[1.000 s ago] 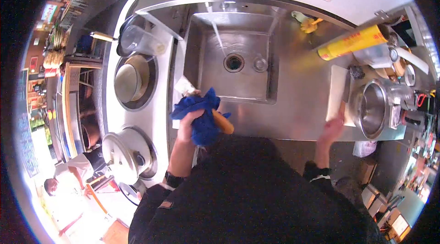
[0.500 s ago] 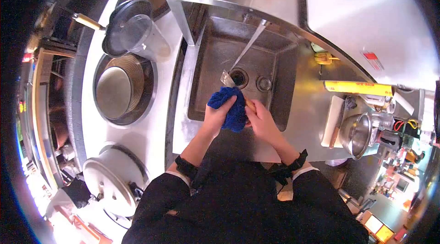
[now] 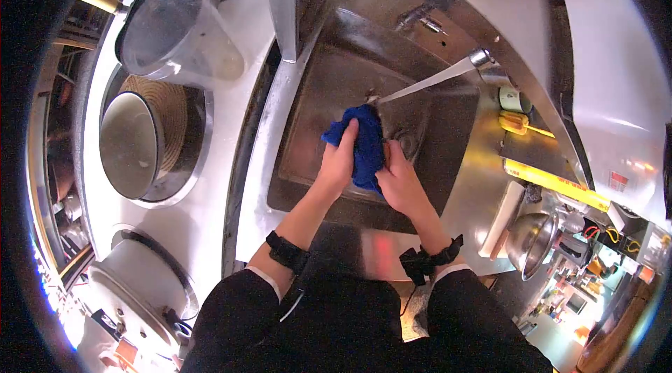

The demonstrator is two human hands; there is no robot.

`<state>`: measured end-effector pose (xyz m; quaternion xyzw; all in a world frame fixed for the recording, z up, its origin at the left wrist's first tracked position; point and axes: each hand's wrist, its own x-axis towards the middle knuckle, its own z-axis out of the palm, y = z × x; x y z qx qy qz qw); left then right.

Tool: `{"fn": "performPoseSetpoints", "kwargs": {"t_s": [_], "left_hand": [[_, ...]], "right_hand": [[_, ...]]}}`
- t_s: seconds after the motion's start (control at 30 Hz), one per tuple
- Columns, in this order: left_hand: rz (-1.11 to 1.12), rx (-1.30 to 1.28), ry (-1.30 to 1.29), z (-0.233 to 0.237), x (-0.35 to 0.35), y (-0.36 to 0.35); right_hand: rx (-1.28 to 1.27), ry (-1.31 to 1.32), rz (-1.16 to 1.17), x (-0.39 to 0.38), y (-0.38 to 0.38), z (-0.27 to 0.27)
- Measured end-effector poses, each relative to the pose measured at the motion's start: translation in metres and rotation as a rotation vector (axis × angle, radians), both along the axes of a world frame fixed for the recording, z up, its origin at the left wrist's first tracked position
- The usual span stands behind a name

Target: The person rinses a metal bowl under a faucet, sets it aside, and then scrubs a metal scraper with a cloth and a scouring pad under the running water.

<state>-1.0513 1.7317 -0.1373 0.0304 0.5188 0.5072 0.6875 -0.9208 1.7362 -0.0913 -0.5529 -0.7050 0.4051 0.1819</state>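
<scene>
Both hands are over the middle of the sink (image 3: 311, 114), well inside its edges. The left hand (image 3: 339, 163) is closed tight on a blue cloth (image 3: 364, 142). The right hand (image 3: 399, 180) grips the cloth from the other side, and the two hands touch it together. What is inside the cloth is hidden. A stream of water (image 3: 427, 82) runs from the tap (image 3: 479, 58) and lands right at the top of the cloth. There is open room in the sink on the left of the hands and behind them. The near edge of the sink is just under the wrists. On the right the steel surface (image 3: 465, 191) is bare up to a white board (image 3: 498, 222), a metal bowl (image 3: 528, 233) and a yellow box (image 3: 553, 187). On the left, well apart from the hands, are a clear cup (image 3: 175, 37) and a big round pot (image 3: 129, 145). Half a second ago the hands were closer to the near edge, and an orange handle showed between them; now it does not show. One second ago the right hand was far off at the board, and only the left hand held the cloth
</scene>
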Motion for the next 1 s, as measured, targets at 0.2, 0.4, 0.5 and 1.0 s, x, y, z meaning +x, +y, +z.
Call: {"fn": "performPoseSetpoints", "kwargs": {"t_s": [0.2, 0.4, 0.5, 1.0], "left_hand": [[0.19, -0.096, 0.18, -0.04, 0.006, 0.034], [0.149, -0.092, 0.113, -0.033, 0.014, 0.043], [0.152, -0.049, 0.082, -0.052, 0.019, 0.048], [0.303, -0.126, -0.068, -0.056, 0.032, 0.045]], "right_hand": [[-0.013, -0.159, 0.098, -0.002, 0.006, -0.013], [-0.612, 0.368, -0.295, 0.0, 0.031, -0.03], [0.238, 0.134, -0.026, 0.0, 0.033, -0.048], [-0.032, -0.303, 0.08, 0.02, 0.023, -0.025]]}}
